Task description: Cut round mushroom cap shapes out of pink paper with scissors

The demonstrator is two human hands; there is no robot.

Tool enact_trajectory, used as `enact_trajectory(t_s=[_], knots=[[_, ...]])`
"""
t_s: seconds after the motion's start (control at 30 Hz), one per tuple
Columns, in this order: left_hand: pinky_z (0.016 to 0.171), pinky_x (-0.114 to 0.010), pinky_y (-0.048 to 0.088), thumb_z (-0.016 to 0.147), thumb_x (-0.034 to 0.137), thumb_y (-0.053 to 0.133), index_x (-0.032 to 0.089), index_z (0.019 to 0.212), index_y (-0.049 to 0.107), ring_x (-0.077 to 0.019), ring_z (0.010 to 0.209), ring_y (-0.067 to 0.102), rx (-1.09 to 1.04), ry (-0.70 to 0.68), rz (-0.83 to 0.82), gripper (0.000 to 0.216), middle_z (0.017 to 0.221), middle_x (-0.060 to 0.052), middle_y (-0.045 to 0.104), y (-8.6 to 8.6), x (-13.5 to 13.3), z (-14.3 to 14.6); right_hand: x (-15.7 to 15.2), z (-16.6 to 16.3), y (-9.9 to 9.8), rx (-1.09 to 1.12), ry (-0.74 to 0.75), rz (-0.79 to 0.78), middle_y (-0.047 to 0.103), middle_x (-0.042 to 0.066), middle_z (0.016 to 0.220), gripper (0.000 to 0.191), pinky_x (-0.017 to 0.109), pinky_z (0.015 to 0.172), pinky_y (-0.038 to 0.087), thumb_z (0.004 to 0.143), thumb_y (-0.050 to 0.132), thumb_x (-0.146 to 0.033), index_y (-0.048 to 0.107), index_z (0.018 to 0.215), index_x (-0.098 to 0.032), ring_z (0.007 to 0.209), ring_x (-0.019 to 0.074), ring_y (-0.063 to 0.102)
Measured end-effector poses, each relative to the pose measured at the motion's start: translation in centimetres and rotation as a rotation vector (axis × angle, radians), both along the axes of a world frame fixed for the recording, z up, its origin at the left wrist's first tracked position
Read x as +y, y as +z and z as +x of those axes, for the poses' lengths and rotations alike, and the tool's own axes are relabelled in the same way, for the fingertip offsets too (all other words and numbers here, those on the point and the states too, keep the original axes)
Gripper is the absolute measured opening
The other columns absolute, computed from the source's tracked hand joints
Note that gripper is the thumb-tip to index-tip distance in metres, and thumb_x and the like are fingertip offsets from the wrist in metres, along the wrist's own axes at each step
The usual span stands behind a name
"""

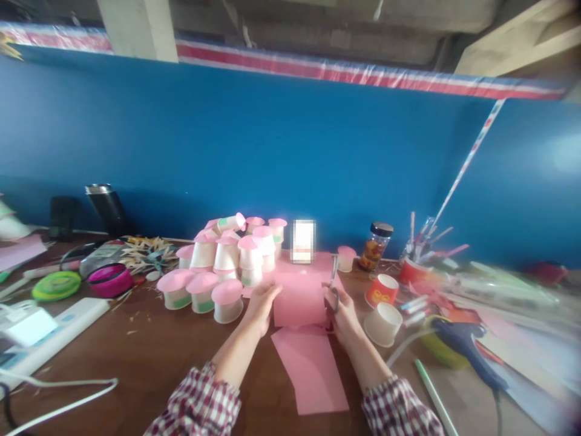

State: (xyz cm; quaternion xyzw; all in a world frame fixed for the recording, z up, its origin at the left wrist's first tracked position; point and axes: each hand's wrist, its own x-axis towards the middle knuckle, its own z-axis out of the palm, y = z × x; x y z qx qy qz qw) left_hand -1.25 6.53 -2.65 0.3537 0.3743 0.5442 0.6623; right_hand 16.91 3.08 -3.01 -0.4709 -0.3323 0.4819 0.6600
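My left hand point(261, 307) pinches the left edge of a sheet of pink paper point(299, 301) between thumb and fingers. At the sheet's right edge my right hand point(345, 318) is closed around a pair of scissors point(334, 272), whose blades point up and away from me. The right fingers also seem to touch the paper. Below the held sheet, a pink paper piece point(313, 375) lies on the brown table. More pink paper point(322, 261) lies behind it. To the left of my hands stand several white paper cups point(227, 307) topped with pink discs, some stacked.
A red cup point(382, 291) and a white cup point(384, 324) stand right of my right hand, with a jar point(376, 247) behind. A blue glue gun point(472, 348) and a green pen point(436, 396) lie further right. At left is a power strip point(86, 315).
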Motion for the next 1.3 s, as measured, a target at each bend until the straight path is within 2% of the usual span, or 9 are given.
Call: enact_trajectory(t_s=[0.1,0.33,0.6,0.67,0.8,0.9,0.97,1.1,1.3], knots=[[0.053,-0.022,0.038,0.062,0.025,0.071,0.015,0.065,0.060,-0.0112,0.055,0.055,-0.019,0.071,-0.008,0.015,0.060,0.002,0.061,-0.3,0.3,-0.1,-0.1,0.0,0.4,0.003,0.020,0.007,0.054,-0.003,0.054,0.042,0.017,0.036,0.028,0.058,0.077,-0.044,0.068,0.086,-0.014,0.042,0.0070,0.043],[0.051,-0.022,0.039,0.059,0.025,0.073,0.016,0.063,0.058,-0.0107,0.052,0.055,-0.125,0.070,-0.037,0.018,0.058,0.003,0.060,0.0,0.1,0.0,-0.4,0.3,0.2,0.028,0.056,0.032,0.055,-0.001,0.063,0.037,0.016,0.036,0.024,0.069,0.070,-0.046,0.067,0.088,-0.015,0.047,0.0071,0.044],[0.060,-0.023,0.045,0.062,0.026,0.074,0.017,0.077,0.062,-0.0124,0.066,0.060,-0.351,0.019,0.011,0.021,0.075,0.000,0.066,1.2,-0.3,0.1,-0.3,0.5,0.0,0.042,0.041,0.009,0.053,-0.002,0.061,0.037,0.016,0.033,0.021,0.068,0.070,-0.047,0.066,0.087,-0.016,0.045,0.0074,0.043],[0.058,-0.022,0.045,0.064,0.027,0.073,0.017,0.076,0.062,-0.0124,0.064,0.060,-0.286,0.013,0.023,0.020,0.073,-0.001,0.065,1.1,-0.3,0.0,-0.4,0.5,0.1,0.034,0.059,0.028,0.055,-0.002,0.061,0.036,0.016,0.033,0.021,0.068,0.070,-0.046,0.065,0.088,-0.016,0.047,0.0082,0.046],[0.052,-0.023,0.040,0.065,0.036,0.071,0.016,0.074,0.065,-0.0146,0.059,0.057,0.072,-0.039,0.083,0.023,0.065,-0.002,0.063,0.7,-0.4,0.0,-0.3,0.4,0.0,0.007,0.065,0.030,0.054,-0.003,0.057,0.038,0.016,0.032,0.021,0.068,0.070,-0.047,0.065,0.088,-0.015,0.043,0.0070,0.045],[0.051,-0.023,0.035,0.064,0.038,0.069,0.015,0.071,0.066,-0.0150,0.057,0.052,0.314,0.010,0.174,0.025,0.061,-0.001,0.060,0.4,-0.3,0.2,-0.1,0.4,-0.2,-0.009,0.044,-0.012,0.046,-0.007,0.049,0.045,0.018,0.032,0.022,0.067,0.068,-0.052,0.065,0.092,-0.015,0.034,0.0048,0.034],[0.051,-0.023,0.032,0.066,0.039,0.067,0.015,0.069,0.067,-0.0136,0.055,0.048,0.421,0.034,0.249,0.023,0.059,0.001,0.058,0.1,-0.1,0.2,0.0,0.4,-0.2,-0.062,0.036,-0.006,0.051,-0.005,0.054,0.044,0.018,0.034,0.027,0.066,0.070,-0.050,0.067,0.091,-0.015,0.037,0.0056,0.038],[0.048,-0.022,0.027,0.068,0.039,0.065,0.016,0.065,0.066,-0.0118,0.050,0.041,0.508,0.043,0.301,0.024,0.053,0.002,0.052,-0.3,0.1,0.2,-0.1,0.1,-0.1,-0.167,0.017,0.023,0.064,0.001,0.070,0.035,0.020,0.048,0.041,0.055,0.080,-0.038,0.070,0.081,-0.016,0.057,0.0114,0.053],[0.054,-0.023,0.035,0.070,0.044,0.065,0.016,0.072,0.067,-0.0150,0.060,0.051,0.434,-0.032,0.233,0.028,0.062,-0.001,0.059,0.4,-0.4,0.0,0.1,0.1,-0.5,-0.159,0.002,-0.022,0.060,-0.003,0.058,0.035,0.020,0.044,0.038,0.055,0.079,-0.034,0.069,0.083,-0.015,0.049,0.0097,0.049]])
